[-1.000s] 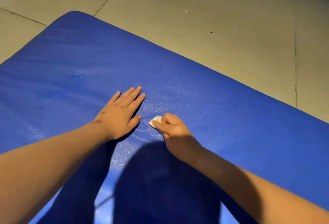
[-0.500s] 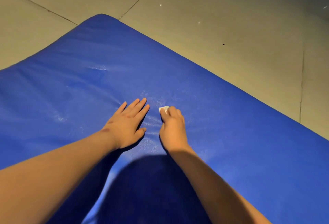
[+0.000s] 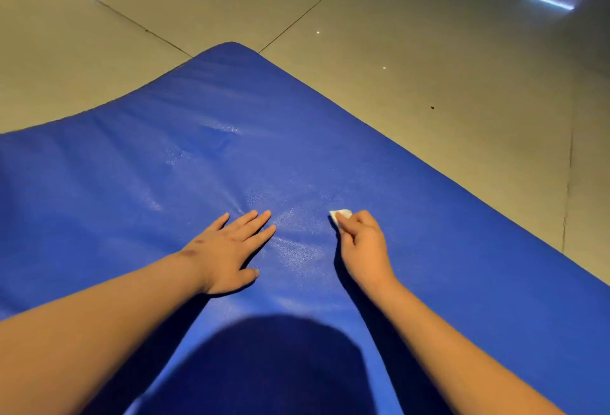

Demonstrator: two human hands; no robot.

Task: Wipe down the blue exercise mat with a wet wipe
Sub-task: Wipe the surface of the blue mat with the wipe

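Note:
The blue exercise mat (image 3: 445,249) lies flat on the floor and fills most of the view, its rounded far corner at the top centre. My right hand (image 3: 363,246) presses a small folded white wet wipe (image 3: 340,215) onto the mat; only the wipe's front edge shows past my fingertips. My left hand (image 3: 227,249) rests palm down on the mat, fingers spread, a hand's width to the left of the right one. Between the two hands the mat glistens with a damp sheen.
Beige floor tiles (image 3: 429,61) with dark grout lines surround the mat on the far and right sides. A shadow of my head (image 3: 274,365) falls on the mat near the bottom edge. Light reflections show on the tiles at top left and top right.
My right hand slid the wipe forward and then to the right, away from the left hand. The left hand stayed flat on the mat. The view tilted up, showing more floor.

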